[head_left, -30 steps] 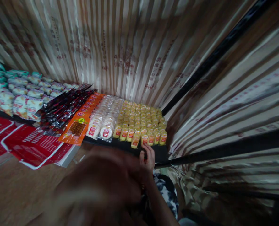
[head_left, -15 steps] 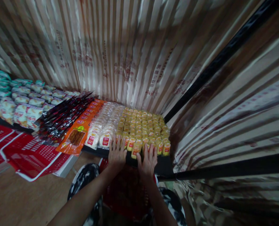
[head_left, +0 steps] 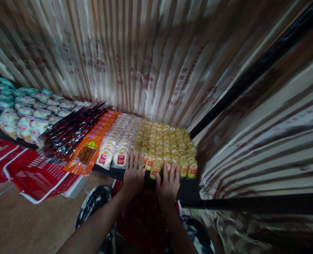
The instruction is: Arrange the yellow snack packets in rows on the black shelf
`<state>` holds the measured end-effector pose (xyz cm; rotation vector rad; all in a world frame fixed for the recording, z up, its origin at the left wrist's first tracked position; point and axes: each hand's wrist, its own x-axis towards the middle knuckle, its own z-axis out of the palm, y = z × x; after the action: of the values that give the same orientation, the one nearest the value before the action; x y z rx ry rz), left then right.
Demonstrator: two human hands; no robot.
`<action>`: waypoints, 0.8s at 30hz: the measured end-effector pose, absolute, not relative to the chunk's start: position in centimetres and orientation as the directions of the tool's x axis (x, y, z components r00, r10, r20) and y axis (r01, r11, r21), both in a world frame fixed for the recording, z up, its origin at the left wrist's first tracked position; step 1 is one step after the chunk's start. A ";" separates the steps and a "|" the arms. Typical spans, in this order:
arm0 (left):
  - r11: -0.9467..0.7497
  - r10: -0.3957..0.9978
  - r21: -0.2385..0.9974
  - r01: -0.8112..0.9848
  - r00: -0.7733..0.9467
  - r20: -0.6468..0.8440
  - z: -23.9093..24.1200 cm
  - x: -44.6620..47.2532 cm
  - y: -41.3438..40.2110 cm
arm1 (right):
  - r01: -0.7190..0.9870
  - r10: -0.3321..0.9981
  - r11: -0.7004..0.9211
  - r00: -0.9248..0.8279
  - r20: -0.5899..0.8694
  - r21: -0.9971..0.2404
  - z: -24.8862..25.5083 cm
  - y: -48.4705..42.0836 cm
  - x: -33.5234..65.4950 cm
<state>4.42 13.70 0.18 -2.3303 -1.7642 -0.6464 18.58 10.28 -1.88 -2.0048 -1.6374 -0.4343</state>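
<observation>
Rows of small yellow wrapped snack packs (head_left: pixel 169 141) fill the right end of a black shelf (head_left: pixel 186 188). Against their front row, at its left part, lies my left hand (head_left: pixel 134 173), fingers stretched out. My right hand (head_left: pixel 168 183) touches the front packs further right, its fingers extended and apart. Between the two hands one yellow pack (head_left: pixel 155 170) sticks out ahead of the row. Just left of my left hand are white round crackers in clear wrappers (head_left: pixel 121 157), standing in two rows. Neither hand is closed around anything.
An orange snack bag (head_left: pixel 84 155) and a pile of dark shiny packets (head_left: pixel 69 135) lie further left, then white and teal packs (head_left: pixel 25 127). Red baskets (head_left: pixel 40 173) stand below the shelf. A striped curtain (head_left: pixel 146 63) and black poles (head_left: pixel 225 93) enclose the shelf.
The view has shifted slightly, so the shelf's right end sits a little lower and further right. Both hands stay against the front yellow packs, with little visible movement.
</observation>
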 end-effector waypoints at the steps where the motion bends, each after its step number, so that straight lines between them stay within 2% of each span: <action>1: -0.299 0.880 0.137 0.944 0.217 0.422 0.2 4.4 13.7 | 0.973 0.806 -0.142 0.220 0.550 -0.181 -1.9 10.3 18.6; 24: -0.287 0.880 0.193 0.938 0.179 0.439 0.9 4.7 14.0 | 0.976 0.797 -0.131 0.209 0.566 -0.176 -2.0 10.6 18.3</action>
<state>4.74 14.03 0.86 -2.3169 -1.7976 -0.7258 18.30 10.56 -2.02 -1.9822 -1.6386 -0.4619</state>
